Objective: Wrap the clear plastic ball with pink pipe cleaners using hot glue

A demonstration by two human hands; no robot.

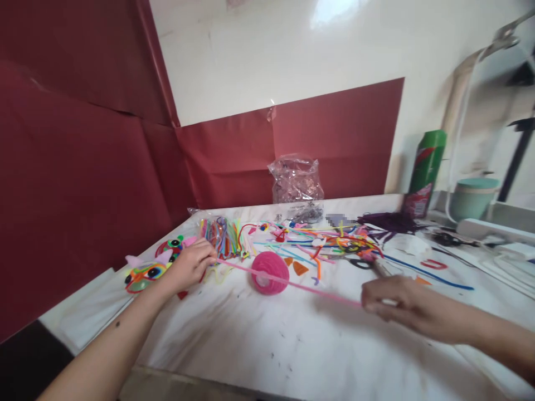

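"How are the hands?"
"My left hand (195, 264) and right hand (390, 303) each pinch a thin, fuzzy pink strand (309, 289), drawn straight between them."
"And the round, bright-pink yarn ball (271, 263)?"
"Between my hands, behind the strand. I judge both light and soft; the strand is best pinched near its ends."
"Any writing?"
"None I can read; beyond my right hand, the tall green plastic bottle (427, 167) is blurred."
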